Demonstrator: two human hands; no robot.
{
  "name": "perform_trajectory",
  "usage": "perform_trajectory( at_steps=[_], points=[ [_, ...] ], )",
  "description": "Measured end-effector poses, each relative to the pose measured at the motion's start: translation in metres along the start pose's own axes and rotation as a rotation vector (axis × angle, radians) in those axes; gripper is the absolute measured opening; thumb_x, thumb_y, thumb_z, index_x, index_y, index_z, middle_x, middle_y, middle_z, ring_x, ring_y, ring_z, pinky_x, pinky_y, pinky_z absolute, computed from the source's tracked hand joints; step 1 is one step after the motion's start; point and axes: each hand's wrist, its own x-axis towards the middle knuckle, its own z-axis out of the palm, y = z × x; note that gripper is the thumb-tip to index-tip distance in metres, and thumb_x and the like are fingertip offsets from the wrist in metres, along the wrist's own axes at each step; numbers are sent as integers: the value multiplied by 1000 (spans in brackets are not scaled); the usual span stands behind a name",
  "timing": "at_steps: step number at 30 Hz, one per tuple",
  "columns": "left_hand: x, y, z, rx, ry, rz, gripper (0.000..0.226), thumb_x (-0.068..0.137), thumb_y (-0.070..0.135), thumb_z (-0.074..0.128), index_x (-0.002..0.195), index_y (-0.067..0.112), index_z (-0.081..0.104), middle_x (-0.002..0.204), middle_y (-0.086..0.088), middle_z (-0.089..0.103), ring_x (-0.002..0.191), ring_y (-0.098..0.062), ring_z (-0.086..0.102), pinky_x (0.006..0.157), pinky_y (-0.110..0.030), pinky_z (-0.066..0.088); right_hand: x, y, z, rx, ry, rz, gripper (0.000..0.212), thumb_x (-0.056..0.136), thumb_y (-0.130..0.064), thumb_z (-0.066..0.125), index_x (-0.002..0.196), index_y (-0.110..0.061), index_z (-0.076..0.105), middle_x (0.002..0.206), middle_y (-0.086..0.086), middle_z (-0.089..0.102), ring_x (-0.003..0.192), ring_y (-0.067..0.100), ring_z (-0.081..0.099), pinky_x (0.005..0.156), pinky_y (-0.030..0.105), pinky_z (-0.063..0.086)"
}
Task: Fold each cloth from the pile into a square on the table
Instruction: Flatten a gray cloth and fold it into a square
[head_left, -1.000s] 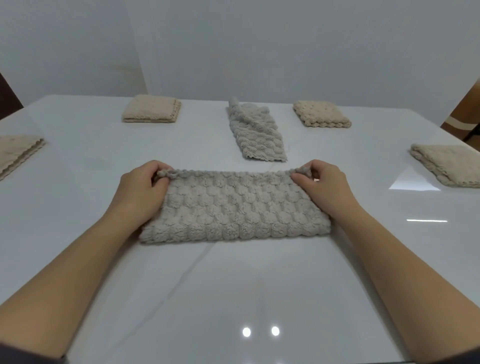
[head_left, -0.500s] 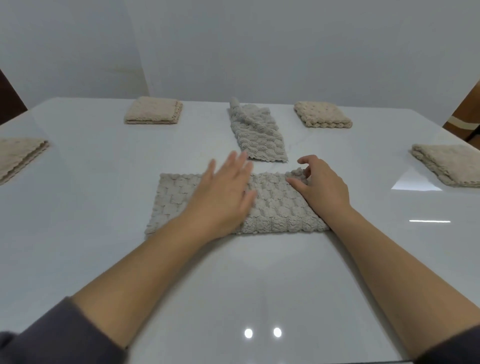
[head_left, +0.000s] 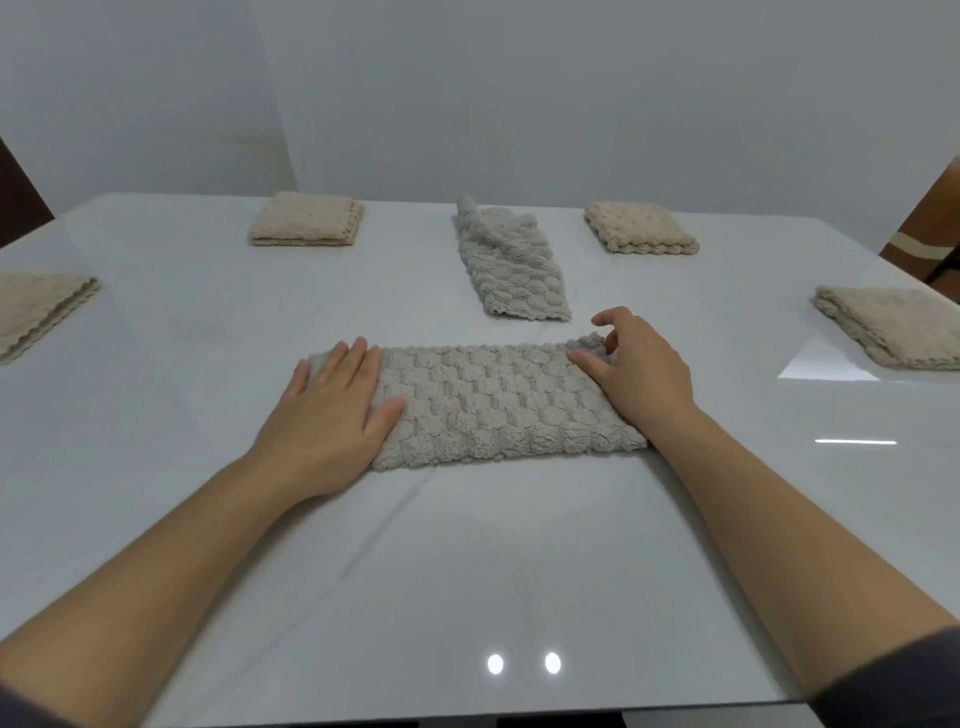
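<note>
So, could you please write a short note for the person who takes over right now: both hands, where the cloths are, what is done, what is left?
Left hand: flat on the left end of the near grey cloth.
Right hand: rests on its right end, fingers loosely bent over the far corner, no clear grip.
Done: four beige cloths lie folded on the table: far-left square, far-right square, left-edge square, right-edge square. The near grey cloth is a long strip.
Left: fold it into a square, then fold the loose grey cloth behind it.
</note>
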Motion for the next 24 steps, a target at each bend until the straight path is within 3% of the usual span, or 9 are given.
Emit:
perform_trajectory(
  at_steps=[2, 5, 7, 10, 12, 15, 24],
  points=[
    [0, 2, 1, 11, 4, 2, 70, 97, 54, 10, 154, 17, -3, 162, 2, -8, 147, -10, -12, 120, -37, -6, 0, -5, -8, 79, -22, 37, 51, 90, -52, 57, 130, -22, 47, 112, -3, 55, 98, 16, 55, 77, 34, 42],
    [2, 2, 0, 15, 11, 2, 69, 97, 52, 11, 154, 16, -4, 162, 1, -8, 148, -11, -11, 120, -38, -6, -7, -30, -20, 60, 65, -37, 46, 98, -43, 43, 137, -19, 45, 129, 2, 53, 118, 22, 50, 99, 41, 36],
    [2, 2, 0, 16, 6, 4, 69, 98, 52, 11, 154, 16, -4, 162, 1, -8, 148, -12, -11, 120, -38, -6, -17, -62, -18, -20, 33, -184, 44, 102, -35, 36, 142, -17, 40, 144, 4, 44, 132, 22, 38, 107, 41, 26],
    [1, 2, 1, 6, 11, 5, 67, 99, 50, 12, 154, 16, -3, 162, 1, -8, 148, -12, -11, 120, -39, -6, -34, -114, 7, -106, -167, -366, 53, 104, -32, 25, 152, -11, 20, 161, 4, 16, 148, 20, 10, 119, 45, 10],
    [1, 2, 0, 4, 12, 8, 64, 101, 46, 13, 154, 16, -2, 162, 1, -8, 148, -11, -11, 120, -39, -6, -41, -135, 28, -151, -290, -402, 56, 105, -34, 19, 155, -11, 9, 164, 3, 1, 150, 20, -6, 120, 50, -1],
    [1, 1, -1, 3, -1, 4, 59, 102, 37, 14, 154, 16, -4, 162, 1, -9, 147, -10, -11, 120, -40, -7, -47, -137, 49, -219, -401, -396, 59, 104, -40, 17, 155, -13, 5, 164, 1, -3, 150, 20, -8, 119, 52, -5],
    [1, 0, 0, 14, 1, -11, 58, 101, 36, 12, 154, 19, -6, 161, 3, -12, 147, -9, -13, 119, -42, -9, -41, -79, 28, -281, -384, -270, 65, 100, -54, 11, 156, -21, 0, 163, -3, -7, 149, 17, -10, 120, 50, -7]
  ],
)
